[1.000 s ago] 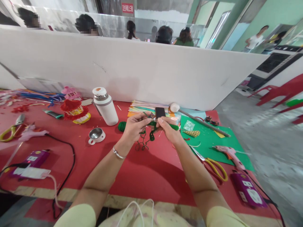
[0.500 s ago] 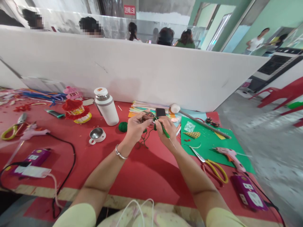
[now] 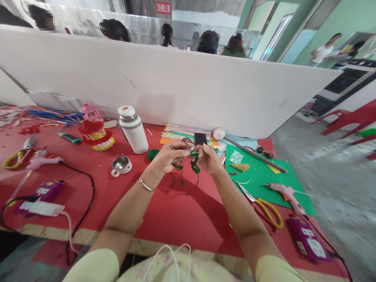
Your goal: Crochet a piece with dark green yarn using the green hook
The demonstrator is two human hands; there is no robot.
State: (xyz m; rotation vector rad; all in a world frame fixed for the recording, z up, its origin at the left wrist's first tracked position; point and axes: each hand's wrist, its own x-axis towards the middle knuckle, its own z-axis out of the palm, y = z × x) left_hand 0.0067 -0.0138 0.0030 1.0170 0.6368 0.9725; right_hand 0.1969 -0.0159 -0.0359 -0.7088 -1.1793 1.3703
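My left hand (image 3: 169, 157) pinches green yarn, with strands of it hanging below the fingers. A small green crocheted piece (image 3: 195, 167) dangles between my hands, a loose tail trailing from it. My right hand (image 3: 210, 159) is closed on a crochet hook (image 3: 216, 150) with a green handle, lying roughly level, its thin metal shaft reaching toward the left fingers. The exact spot where the hook meets the yarn is partly covered by fingers. Just left of my left hand sits a green yarn ball (image 3: 153, 154), and a black phone (image 3: 200, 138) lies beyond my hands.
Left on the red table (image 3: 176, 219) stand a white thermos (image 3: 134, 131), a metal cup (image 3: 121, 166) and a red-yellow craft piece (image 3: 95, 135). Scissors (image 3: 261, 207) and a pink glue gun (image 3: 288, 194) lie right, near a purple box (image 3: 309, 239). A white partition (image 3: 176, 82) rises behind.
The hook has swung from slanting down toward me to nearly level. My hands have turned, and the green crocheted piece now hangs in sight below them.
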